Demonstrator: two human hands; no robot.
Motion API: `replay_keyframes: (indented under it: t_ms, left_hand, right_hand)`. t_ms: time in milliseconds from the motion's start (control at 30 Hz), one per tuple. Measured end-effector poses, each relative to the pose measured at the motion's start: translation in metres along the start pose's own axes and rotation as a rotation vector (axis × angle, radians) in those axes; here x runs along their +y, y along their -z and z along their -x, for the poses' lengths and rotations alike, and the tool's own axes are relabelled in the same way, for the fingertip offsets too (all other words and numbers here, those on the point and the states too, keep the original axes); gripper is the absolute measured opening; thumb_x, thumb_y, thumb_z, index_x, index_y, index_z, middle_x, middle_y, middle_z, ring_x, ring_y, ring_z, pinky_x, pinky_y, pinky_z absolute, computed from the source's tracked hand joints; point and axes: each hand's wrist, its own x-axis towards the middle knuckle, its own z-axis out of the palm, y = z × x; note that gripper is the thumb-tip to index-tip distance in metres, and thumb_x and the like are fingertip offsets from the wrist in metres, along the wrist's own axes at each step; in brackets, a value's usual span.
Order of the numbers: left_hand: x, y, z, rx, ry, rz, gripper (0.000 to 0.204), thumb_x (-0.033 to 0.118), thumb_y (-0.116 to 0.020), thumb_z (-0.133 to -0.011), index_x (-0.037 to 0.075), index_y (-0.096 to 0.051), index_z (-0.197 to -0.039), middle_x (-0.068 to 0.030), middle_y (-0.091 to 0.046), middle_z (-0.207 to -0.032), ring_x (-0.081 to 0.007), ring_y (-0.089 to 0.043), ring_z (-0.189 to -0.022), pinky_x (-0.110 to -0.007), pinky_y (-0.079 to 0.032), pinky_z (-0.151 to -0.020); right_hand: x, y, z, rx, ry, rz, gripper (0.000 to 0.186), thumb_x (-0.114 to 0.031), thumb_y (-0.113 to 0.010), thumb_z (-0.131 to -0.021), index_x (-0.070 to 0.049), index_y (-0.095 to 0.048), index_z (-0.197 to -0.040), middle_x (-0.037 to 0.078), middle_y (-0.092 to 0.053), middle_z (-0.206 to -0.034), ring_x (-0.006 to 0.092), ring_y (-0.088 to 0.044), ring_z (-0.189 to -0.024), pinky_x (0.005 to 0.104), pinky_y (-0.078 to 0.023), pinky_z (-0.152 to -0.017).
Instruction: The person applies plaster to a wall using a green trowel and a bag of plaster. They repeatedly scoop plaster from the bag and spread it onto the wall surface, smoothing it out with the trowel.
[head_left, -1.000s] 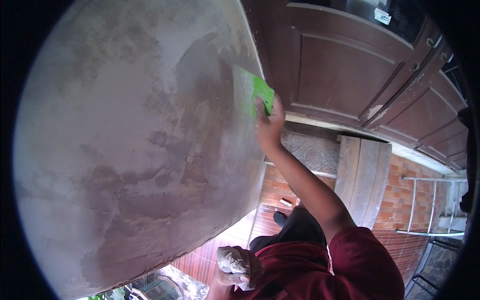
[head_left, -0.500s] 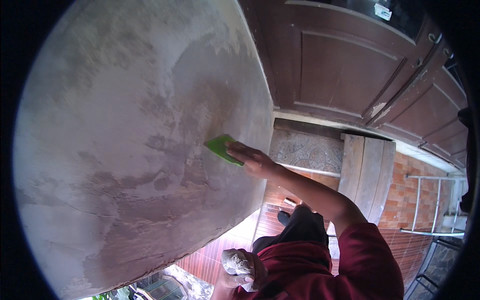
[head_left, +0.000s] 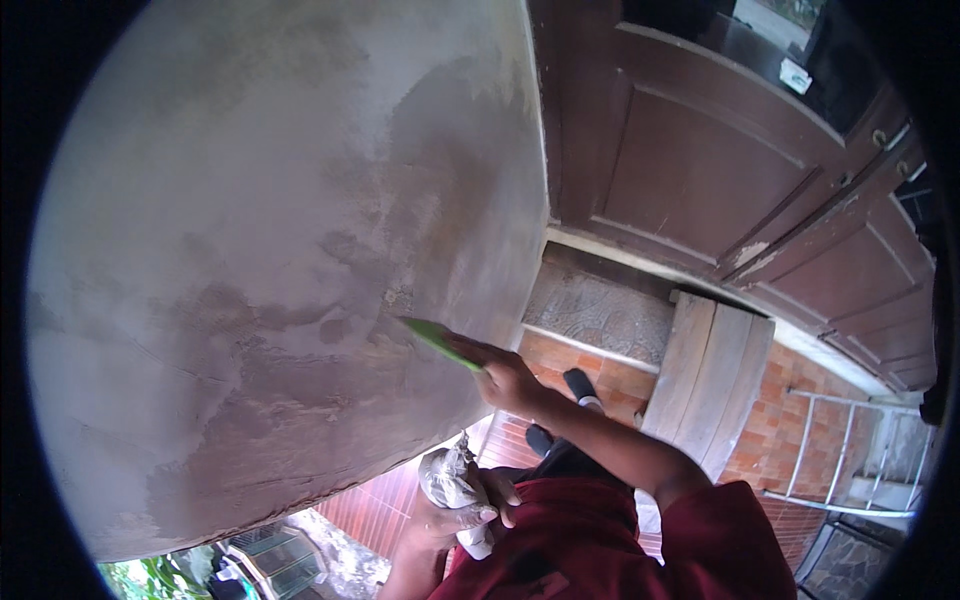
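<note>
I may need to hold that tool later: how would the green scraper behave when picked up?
The green scraper looks thin, seen nearly edge-on in the right hand, so it is probably light and may flex a little. Its flat shape suggests it would slide rather than roll.

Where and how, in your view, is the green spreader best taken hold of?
I'd pinch the green spreader by its lower-right end, coming from the lower right of the picture. It looks like a thin, flat plate, seen nearly edge-on, with its upper-left end toward the wall; the right hand grips it at the lower-right end.
</note>
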Motion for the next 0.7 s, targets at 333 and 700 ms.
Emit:
replay_keyframes:
  t_ms: [333,700]
  left_hand:
    - [0.019,0.03,0.023,0.02,0.077,-0.066,0.043,-0.004,-0.072,-0.072,-0.003,-0.05,-0.109,-0.0096,-0.059,-0.075,-0.0157,-0.058,-0.056,-0.029,-0.046,-0.045]
    - [0.029,0.039,0.059,0.092,0.075,-0.409,0.043,0.021,-0.076,-0.079,-0.004,-0.052,-0.106,-0.0039,-0.058,-0.076,-0.0097,-0.054,-0.065,-0.025,-0.045,-0.06]
  right_hand:
    - [-0.108,0.072,0.035,0.43,-0.773,-0.751,0.042,-0.009,-0.061,-0.086,0.002,-0.05,-0.125,0.004,-0.059,-0.104,0.0105,-0.054,-0.094,0.0247,-0.043,-0.086]
    - [-0.167,0.066,0.029,0.061,-0.877,-0.776,0.036,-0.011,-0.061,-0.082,0.004,-0.055,-0.115,0.003,-0.059,-0.097,0.0095,-0.054,-0.089,0.0248,-0.044,-0.081]
